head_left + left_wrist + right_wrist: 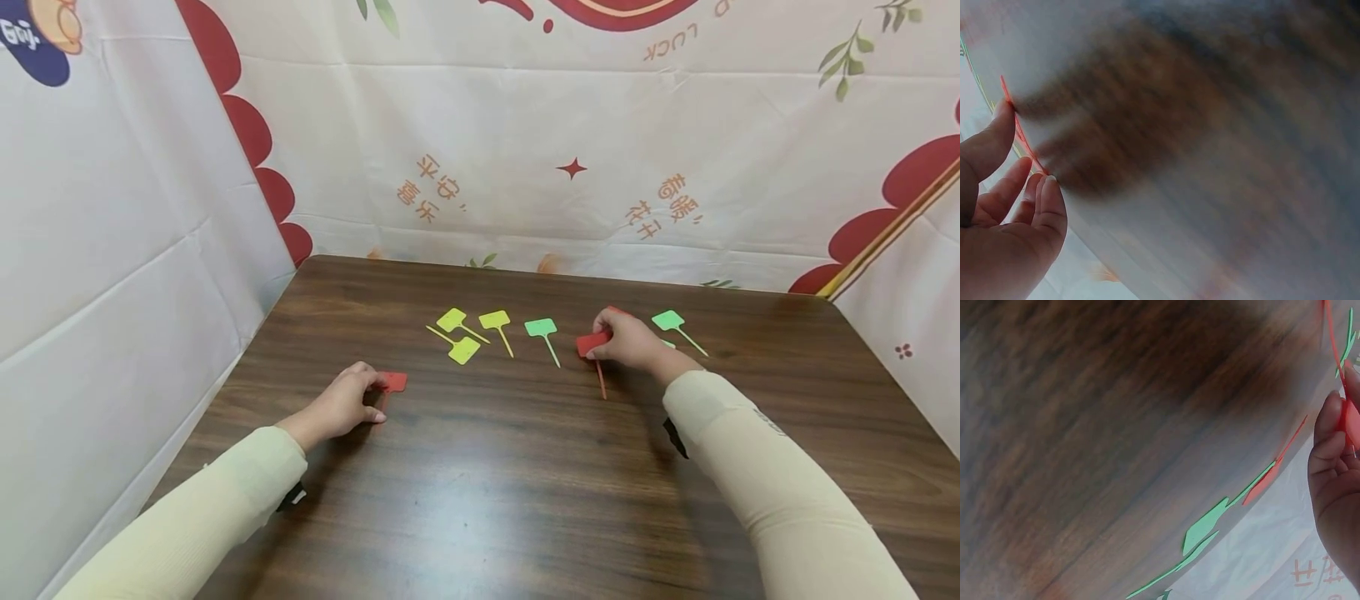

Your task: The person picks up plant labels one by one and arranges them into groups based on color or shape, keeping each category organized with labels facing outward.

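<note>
On the left part of the table, my left hand holds a red plant label, fingertips on its plate and thumb at its stem. The left wrist view shows the thumb and fingers of that hand spread along the label's thin edge. Farther right, my right hand pinches another red plant label by its plate, the stem pointing towards me. Behind the right hand another red label lies partly hidden; the right wrist view shows this red label beside green labels.
Yellow plant labels lie together mid-table. A green label lies between them and my right hand; another green label is to the hand's right. A printed white cloth hangs behind the brown wooden table.
</note>
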